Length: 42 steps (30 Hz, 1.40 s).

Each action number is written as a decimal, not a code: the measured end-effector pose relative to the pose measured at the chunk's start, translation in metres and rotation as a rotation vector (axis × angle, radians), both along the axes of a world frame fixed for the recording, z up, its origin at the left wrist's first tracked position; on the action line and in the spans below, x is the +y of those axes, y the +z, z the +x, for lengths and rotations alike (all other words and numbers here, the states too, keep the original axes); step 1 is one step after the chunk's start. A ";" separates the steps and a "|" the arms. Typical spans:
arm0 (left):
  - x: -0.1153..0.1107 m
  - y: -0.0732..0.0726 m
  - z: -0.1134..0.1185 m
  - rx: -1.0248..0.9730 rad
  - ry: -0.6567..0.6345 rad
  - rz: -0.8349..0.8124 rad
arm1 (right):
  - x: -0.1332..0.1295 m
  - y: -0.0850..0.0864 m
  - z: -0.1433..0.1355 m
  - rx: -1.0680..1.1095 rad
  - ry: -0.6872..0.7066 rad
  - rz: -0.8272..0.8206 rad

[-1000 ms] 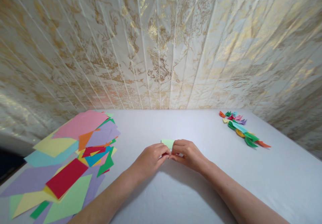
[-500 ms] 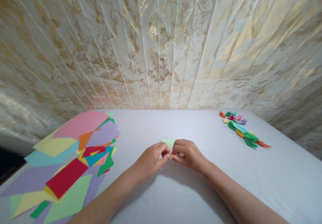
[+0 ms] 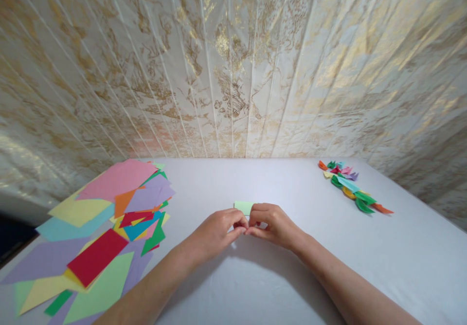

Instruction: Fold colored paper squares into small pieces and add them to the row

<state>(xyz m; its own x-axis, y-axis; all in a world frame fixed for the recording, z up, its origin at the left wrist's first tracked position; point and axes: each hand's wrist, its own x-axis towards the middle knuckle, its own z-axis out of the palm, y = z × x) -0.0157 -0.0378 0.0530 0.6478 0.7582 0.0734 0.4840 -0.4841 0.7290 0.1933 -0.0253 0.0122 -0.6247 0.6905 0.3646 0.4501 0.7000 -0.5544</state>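
A small piece of light green paper (image 3: 242,207) shows at the middle of the white table, just beyond my fingers. Its near part is hidden by my hands. My left hand (image 3: 228,225) is closed in a pinch at the paper's near left side. From the right, my right hand (image 3: 268,222) pinches too, its fingers curled over the paper's right end. The two thumbs and fingertips meet in front of the sheet; the exact fold between them is hidden.
Loose coloured paper sheets, with a red rectangle (image 3: 98,258) and a pink sheet (image 3: 118,179) among them, overlap on the left. Several small folded paper pieces (image 3: 365,201) lie at the right. Patterned gold-and-white fabric (image 3: 233,72) hangs behind the white table (image 3: 233,286).
Both hands have shifted very slightly toward me, their fingertips still together at the light green paper. The paper stays in nearly the same place.
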 end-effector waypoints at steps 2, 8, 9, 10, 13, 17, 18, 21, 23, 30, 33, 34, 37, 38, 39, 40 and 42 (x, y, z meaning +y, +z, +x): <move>-0.001 0.001 -0.001 0.019 -0.024 -0.010 | 0.000 0.001 0.000 0.033 0.012 -0.097; -0.004 0.003 0.000 0.030 -0.033 -0.039 | 0.001 -0.001 -0.002 0.114 0.025 -0.320; -0.005 0.003 0.000 0.028 -0.029 -0.038 | 0.001 -0.001 -0.002 0.128 0.026 -0.351; -0.006 0.004 0.000 0.025 -0.024 -0.035 | 0.001 -0.002 -0.002 0.142 0.025 -0.377; -0.007 0.005 0.001 0.010 -0.001 -0.033 | 0.000 -0.003 -0.002 0.169 0.015 -0.411; -0.007 0.004 0.000 -0.025 0.008 -0.083 | -0.001 -0.001 -0.002 0.152 0.011 -0.353; -0.007 0.003 0.000 -0.044 0.008 -0.105 | -0.002 -0.001 -0.002 0.145 0.012 -0.321; -0.005 -0.001 0.000 -0.131 0.008 -0.204 | -0.003 0.002 -0.002 0.121 0.016 -0.196; -0.003 -0.005 0.000 -0.198 0.010 -0.282 | -0.003 0.003 -0.001 0.098 0.010 -0.089; 0.014 -0.028 0.000 -0.250 0.230 -0.190 | 0.004 0.002 0.003 -0.035 -0.178 0.024; 0.020 -0.041 -0.002 -0.169 0.326 0.034 | 0.012 -0.003 0.011 -0.114 -0.486 -0.027; 0.021 -0.046 -0.003 -0.125 0.305 0.101 | 0.014 -0.005 0.014 -0.134 -0.570 -0.055; 0.020 -0.057 -0.002 -0.023 0.213 0.257 | 0.021 -0.013 0.020 -0.139 -0.662 -0.164; 0.019 -0.059 -0.002 0.012 0.181 0.283 | 0.022 -0.016 0.020 -0.126 -0.653 -0.187; 0.018 -0.062 -0.001 0.044 0.158 0.299 | 0.024 -0.018 0.020 -0.116 -0.634 -0.196; 0.017 -0.063 0.000 0.072 0.142 0.310 | 0.024 -0.020 0.019 -0.105 -0.609 -0.195; 0.015 -0.066 0.001 0.107 0.137 0.321 | 0.025 -0.024 0.017 -0.084 -0.558 -0.186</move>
<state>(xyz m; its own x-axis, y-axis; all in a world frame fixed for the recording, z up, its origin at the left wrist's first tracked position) -0.0148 -0.0226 -0.0128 0.5585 0.7880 0.2591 0.6260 -0.6053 0.4917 0.2099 -0.0004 -0.0115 -0.1704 0.9704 0.1711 0.7697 0.2394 -0.5918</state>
